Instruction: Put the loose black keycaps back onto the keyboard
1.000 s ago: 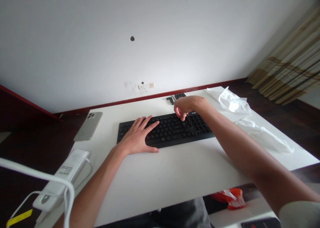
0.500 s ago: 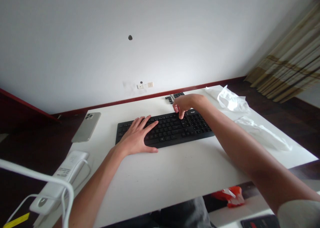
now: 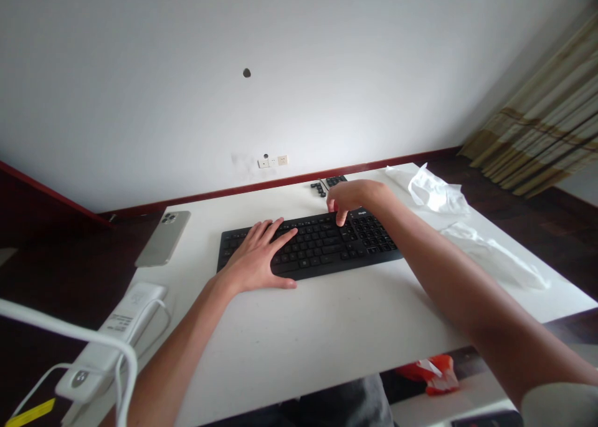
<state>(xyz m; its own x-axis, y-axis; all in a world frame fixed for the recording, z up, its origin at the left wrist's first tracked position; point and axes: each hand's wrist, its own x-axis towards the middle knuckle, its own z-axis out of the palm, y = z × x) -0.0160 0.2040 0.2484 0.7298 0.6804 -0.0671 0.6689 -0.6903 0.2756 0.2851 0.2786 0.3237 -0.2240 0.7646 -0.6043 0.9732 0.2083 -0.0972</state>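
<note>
A black keyboard [image 3: 322, 250] lies on the white table [image 3: 322, 327]. My left hand [image 3: 255, 255] rests flat over its left part, fingers spread across the keys and thumb on the table by the front edge. At the keyboard's back edge, right of the middle, is my right hand [image 3: 343, 199]. Its thumb points down onto the keys and its fingers are curled; whatever may be between them is hidden. Several loose black keycaps [image 3: 320, 189] lie behind the keyboard, with more black keys [image 3: 335, 181] beside them, partly behind my right hand.
A phone [image 3: 163, 239] lies face down on the left. Nearer stands a white power strip [image 3: 116, 333] with a white cable [image 3: 70, 328]. Crumpled white wrapping [image 3: 434, 191] and another white sheet [image 3: 495, 255] lie on the right. Below the front edge is something red [image 3: 436, 374].
The view has shifted slightly. Both hands keep almost the same places on the keyboard; the right thumb and fingers have moved only a little.
</note>
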